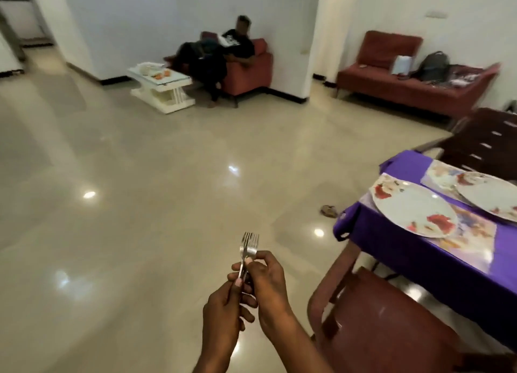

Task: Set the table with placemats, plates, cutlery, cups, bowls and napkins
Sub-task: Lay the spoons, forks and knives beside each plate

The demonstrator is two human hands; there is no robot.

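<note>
While the left hand point(223, 302) grips the fork handles low down, the right hand point(264, 277) pinches the forks point(247, 247) near the prongs. It looks like two forks, but they overlap. To the right, a purple table point(419, 249) holds two mats and two plates point(414, 210), the far plate cut off. One brown chair point(391, 330) stands beside it.

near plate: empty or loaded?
Empty. The near plate shows only its printed red flowers; it lies flat on a placemat.
</note>
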